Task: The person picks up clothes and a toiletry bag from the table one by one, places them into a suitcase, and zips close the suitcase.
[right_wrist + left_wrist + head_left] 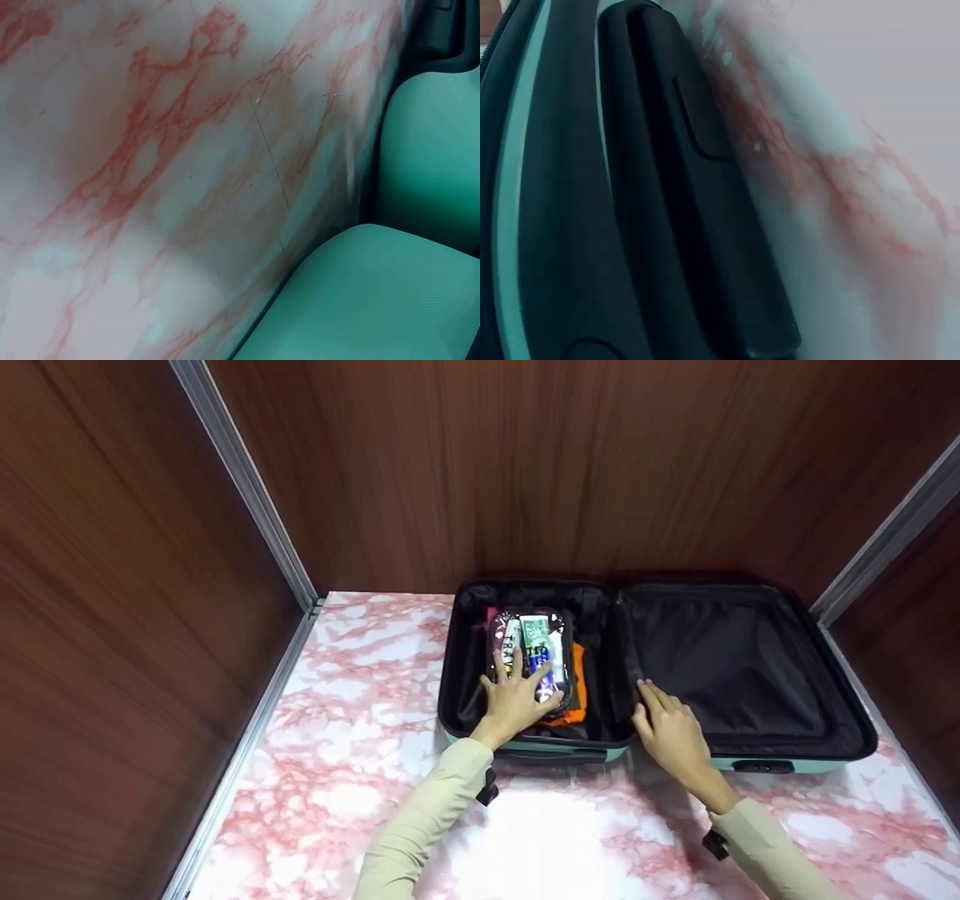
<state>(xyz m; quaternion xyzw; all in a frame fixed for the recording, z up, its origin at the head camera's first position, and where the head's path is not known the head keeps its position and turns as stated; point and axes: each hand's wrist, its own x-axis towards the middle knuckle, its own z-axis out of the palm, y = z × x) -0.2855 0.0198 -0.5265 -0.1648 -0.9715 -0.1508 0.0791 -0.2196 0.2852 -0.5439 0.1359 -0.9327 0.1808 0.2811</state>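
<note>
A suitcase point(619, 712) with a mint-green shell and black lining lies open on the table. In its left half sits a clear toiletry pouch point(556, 619) with tubes inside, on top of an orange item point(577, 682). My left hand point(514, 701) rests on the pouch with its fingers spread. At the hinge between the two halves, my right hand point(673, 735) touches the suitcase edge with extended fingers. Neither hand shows in the wrist views. The left wrist view has the black side handle point(697, 195); the right wrist view has the green shell point(375, 300).
The suitcase's right half point(727, 667) has a black lining panel. A pink-and-white marbled tabletop point(337, 720) lies under everything. Brown wood-grain panels point(525, 472) with metal frame strips point(247, 472) stand behind and at both sides, close to the suitcase's back edge.
</note>
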